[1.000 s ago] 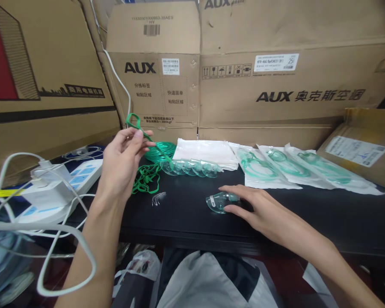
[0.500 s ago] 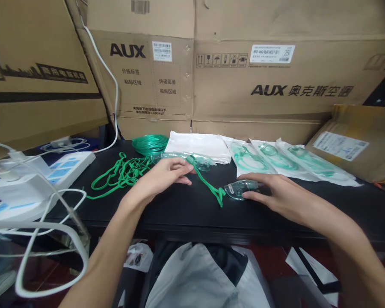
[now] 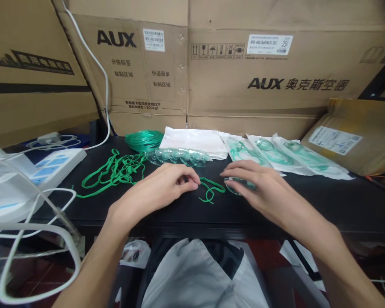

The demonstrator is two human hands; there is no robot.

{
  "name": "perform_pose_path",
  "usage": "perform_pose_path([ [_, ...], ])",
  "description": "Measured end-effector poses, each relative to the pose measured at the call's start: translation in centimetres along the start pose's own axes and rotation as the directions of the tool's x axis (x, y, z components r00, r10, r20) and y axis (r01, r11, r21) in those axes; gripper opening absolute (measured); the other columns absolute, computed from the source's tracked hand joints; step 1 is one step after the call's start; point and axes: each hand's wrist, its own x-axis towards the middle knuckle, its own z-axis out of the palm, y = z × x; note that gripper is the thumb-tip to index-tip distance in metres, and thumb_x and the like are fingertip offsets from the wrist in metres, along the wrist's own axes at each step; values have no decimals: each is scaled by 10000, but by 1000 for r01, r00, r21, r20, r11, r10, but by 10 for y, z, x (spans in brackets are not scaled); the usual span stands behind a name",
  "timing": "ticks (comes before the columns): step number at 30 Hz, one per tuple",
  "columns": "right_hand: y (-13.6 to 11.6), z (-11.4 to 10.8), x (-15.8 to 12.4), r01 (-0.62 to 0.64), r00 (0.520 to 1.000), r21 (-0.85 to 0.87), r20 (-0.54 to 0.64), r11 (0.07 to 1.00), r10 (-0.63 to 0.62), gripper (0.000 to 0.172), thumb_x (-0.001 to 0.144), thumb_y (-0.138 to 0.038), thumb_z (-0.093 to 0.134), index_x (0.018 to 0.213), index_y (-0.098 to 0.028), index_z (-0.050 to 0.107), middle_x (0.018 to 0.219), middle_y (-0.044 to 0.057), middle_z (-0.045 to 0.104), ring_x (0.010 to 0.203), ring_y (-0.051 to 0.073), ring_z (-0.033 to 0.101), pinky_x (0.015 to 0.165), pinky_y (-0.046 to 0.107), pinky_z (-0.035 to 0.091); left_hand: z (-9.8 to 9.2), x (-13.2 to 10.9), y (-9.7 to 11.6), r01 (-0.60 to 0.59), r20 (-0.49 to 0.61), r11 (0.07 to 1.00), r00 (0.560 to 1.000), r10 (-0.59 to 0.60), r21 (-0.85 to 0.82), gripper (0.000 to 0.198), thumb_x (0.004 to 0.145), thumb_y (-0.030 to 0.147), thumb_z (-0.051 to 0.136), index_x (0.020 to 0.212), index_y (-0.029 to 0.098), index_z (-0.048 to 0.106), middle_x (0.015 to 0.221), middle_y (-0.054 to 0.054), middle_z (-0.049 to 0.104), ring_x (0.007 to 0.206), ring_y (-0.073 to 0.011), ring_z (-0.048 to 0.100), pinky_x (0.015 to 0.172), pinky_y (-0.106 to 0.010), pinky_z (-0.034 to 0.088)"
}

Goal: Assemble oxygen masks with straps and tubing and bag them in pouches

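Carefully now, I take my bearings from the white stack at the back of the table. 1 clear mask lies nearer me than the stack and off to its right; 1 loose green strap curls in front of the stack's right part. My left hand has thumb and forefinger drawn close at the strap's end, though I cannot tell whether that grip pinches it. My right hand is spread over the mask, partly hiding it; how firmly it touches, I cannot tell. The row of masks sits along the stack's near edge, and the strap tangle to its left.

To handle these well, I'd steady the mask by its body with light pressure, since thin plastic would probably flex or skid. I'd take the strap near 1 end and straighten its curl before pulling, as a twist could catch.
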Motion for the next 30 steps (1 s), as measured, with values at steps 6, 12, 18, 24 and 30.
perform_pose_path([
  [6,-22,29,7,176,983,-127,75,976,-167,290,986,-73,515,1147,-237,691,1169,84,655,1151,260,580,1043,452,483,6,1,-1,-12,34,1000,999,13,-8,199,943,369,593,1004,349,781,977,25,765,922,-213,687,711,-257,473],
  [12,-17,38,9,158,985,-154,86,975,-146,188,1003,-102,543,1035,-204,697,1014,71,647,998,242,579,966,436,481,5,4,-2,-33,68,998,997,37,-52,162,960,345,599,979,331,759,857,52,744,775,-164,676,661,-242,459],
  [18,-18,35,9,60,998,22,-9,998,-59,180,1048,-186,514,1009,-216,688,996,43,663,956,212,583,864,376,485,3,4,5,-181,-15,982,983,181,-58,192,1015,293,561,1122,327,718,1133,45,708,1060,-163,639,887,-239,453],
  [24,-19,35,10,10,998,156,-56,988,-2,160,1032,-170,548,1004,-237,691,1001,13,694,986,192,613,867,334,468,4,6,13,-269,-18,961,963,268,-60,123,1001,305,617,1022,303,737,1163,57,652,1084,-134,616,957,-223,414],
  [30,-14,12,7,-64,990,86,-121,994,74,255,1032,-330,572,1263,-288,673,1212,32,696,1155,223,626,1006,371,457,7,9,16,-300,-102,950,951,292,-86,118,987,329,644,942,268,734,1165,58,663,1063,-124,635,958,-215,413],
])
